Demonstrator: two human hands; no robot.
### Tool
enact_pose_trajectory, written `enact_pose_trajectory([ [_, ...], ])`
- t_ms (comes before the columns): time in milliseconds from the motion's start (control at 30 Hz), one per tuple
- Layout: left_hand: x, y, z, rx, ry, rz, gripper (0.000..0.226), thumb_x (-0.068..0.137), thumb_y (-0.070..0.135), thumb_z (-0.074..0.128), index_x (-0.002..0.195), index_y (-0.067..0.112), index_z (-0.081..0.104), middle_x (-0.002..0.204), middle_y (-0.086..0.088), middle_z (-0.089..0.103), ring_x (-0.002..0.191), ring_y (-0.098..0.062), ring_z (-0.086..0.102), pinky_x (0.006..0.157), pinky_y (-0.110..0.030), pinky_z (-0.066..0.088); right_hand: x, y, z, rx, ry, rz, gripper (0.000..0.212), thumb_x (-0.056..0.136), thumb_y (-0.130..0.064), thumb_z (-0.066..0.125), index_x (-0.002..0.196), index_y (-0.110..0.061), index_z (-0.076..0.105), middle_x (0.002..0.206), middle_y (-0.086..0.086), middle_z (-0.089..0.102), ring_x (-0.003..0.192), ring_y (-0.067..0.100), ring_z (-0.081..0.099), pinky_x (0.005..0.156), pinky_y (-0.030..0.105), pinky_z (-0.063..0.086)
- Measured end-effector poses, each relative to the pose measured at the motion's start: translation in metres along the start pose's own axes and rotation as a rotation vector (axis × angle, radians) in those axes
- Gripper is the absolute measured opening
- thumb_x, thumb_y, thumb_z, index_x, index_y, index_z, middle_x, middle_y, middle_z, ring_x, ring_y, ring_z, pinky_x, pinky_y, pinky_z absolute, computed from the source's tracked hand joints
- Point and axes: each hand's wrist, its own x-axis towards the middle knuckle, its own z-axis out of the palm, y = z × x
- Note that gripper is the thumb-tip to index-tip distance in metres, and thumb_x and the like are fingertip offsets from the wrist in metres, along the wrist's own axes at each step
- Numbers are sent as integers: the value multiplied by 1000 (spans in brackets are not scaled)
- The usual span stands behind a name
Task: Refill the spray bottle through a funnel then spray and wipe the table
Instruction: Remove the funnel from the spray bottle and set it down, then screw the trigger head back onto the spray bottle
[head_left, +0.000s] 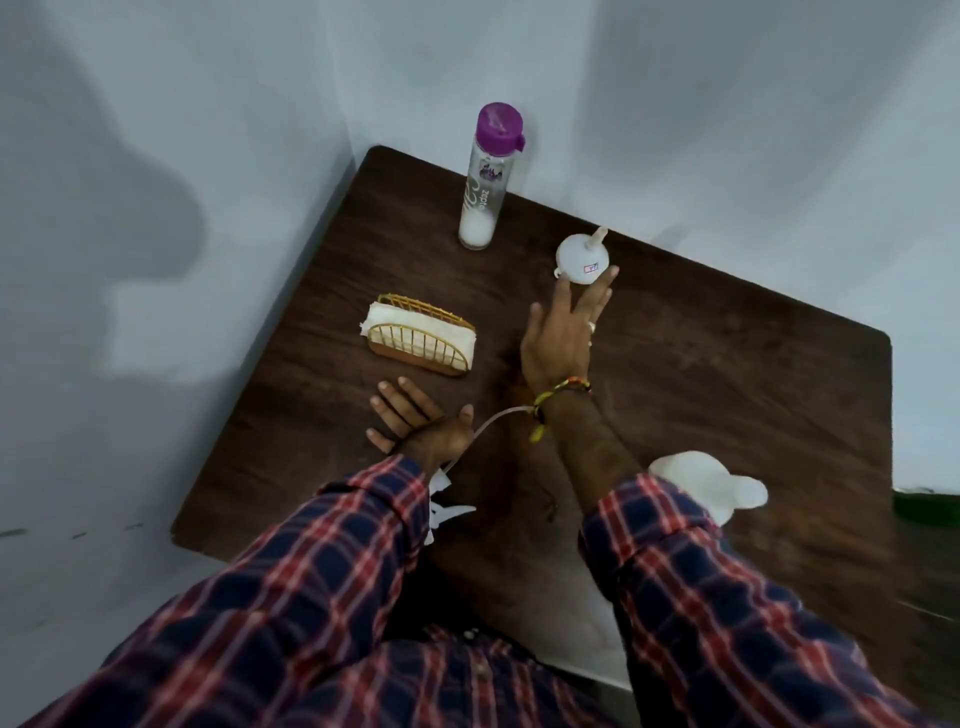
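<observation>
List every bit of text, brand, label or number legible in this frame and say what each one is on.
"zepto": small white print running along the side of the clear water bottle with the purple cap.
Larger white script beside it on the same bottle: not readable.
Purple picture label higher up the bottle: blurred, no words legible.
Small red and blue sticker on the white funnel: too small to read.
No other text visible.

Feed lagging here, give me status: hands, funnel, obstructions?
Right hand open, fingertips at the white funnel, no grip yet. Left hand flat on table. Nothing between hand and funnel.
</observation>
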Motion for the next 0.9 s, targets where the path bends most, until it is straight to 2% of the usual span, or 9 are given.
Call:
enact_pose_trajectory([
  [167, -9, 5, -11, 51, -34, -47, 113, 86, 62, 49, 145, 6, -29, 151, -19, -37, 142, -36, -29, 114, -59, -7, -67, 6, -6, 29, -30, -13, 54, 97, -20, 52, 148, -11, 37, 161, 19, -17, 149, 41, -2, 108, 53, 37],
  [333, -27, -23, -25, -185, 48, 152, 70, 99, 42, 43, 154, 13, 12, 162, -14, 3, 149, -31, 0, 119, -53, 6, -112, 13, -15, 106, -81, -58, 52, 97, -18, 52, 147, -12, 38, 162, 16, -16, 150, 35, -6, 114, 39, 25],
  [400, -39, -42, -29, -327, 138, 220, 57, 99, 35, 47, 149, 12, 32, 156, -13, 29, 144, -30, 24, 117, -45, 23, -130, 16, -19, 88, -103, -89, 49, 96, -21, 55, 143, -13, 44, 163, 15, 1, 150, 31, 8, 112, 34, 27],
  [433, -46, -54, -32, -363, 188, 229, 50, 99, 31, 48, 144, 10, 41, 149, -13, 41, 138, -30, 36, 113, -40, 31, -141, 16, -19, 74, -118, -117, 45, 94, -24, 57, 138, -13, 50, 160, 16, 19, 146, 31, 24, 112, 35, 33],
  [500, -54, -75, -36, -388, 274, 229, 38, 98, 24, 50, 132, 8, 54, 135, -14, 56, 125, -31, 51, 103, -34, 39, -165, 14, -17, 34, -159, -202, 37, 90, -33, 58, 122, -13, 59, 131, 13, 57, 120, 33, 53, 96, 40, 47],
  [533, -56, -84, -38, -392, 294, 226, 34, 98, 21, 50, 127, 7, 58, 131, -14, 59, 120, -32, 54, 99, -33, 41, -176, 11, -14, 10, -188, -243, 37, 88, -39, 59, 116, -14, 60, 116, 10, 63, 108, 33, 59, 87, 40, 49],
  [600, -57, -96, -39, -390, 295, 216, 29, 97, 18, 50, 121, 7, 63, 124, -15, 63, 115, -32, 57, 95, -32, 42, -194, 2, -8, -69, -299, -286, 50, 84, -52, 59, 117, -16, 54, 111, 9, 61, 102, 32, 58, 81, 42, 50],
  [733, -65, -105, -35, -403, 228, 195, 30, 98, 19, 48, 119, 7, 64, 123, -13, 64, 113, -29, 58, 93, -28, 41, -205, -12, 5, -285, -516, -282, 81, 74, -61, 69, 135, -20, 35, 128, 11, 47, 115, 33, 50, 89, 46, 46],
  [900, -75, -108, -30, -423, 207, 216, 31, 100, 19, 45, 123, 5, 60, 126, -13, 61, 116, -26, 56, 90, -23, 37, -203, -2, 13, -385, -603, -370, 66, 78, -42, 70, 131, -22, 37, 127, 11, 48, 115, 34, 53, 91, 46, 45],
])
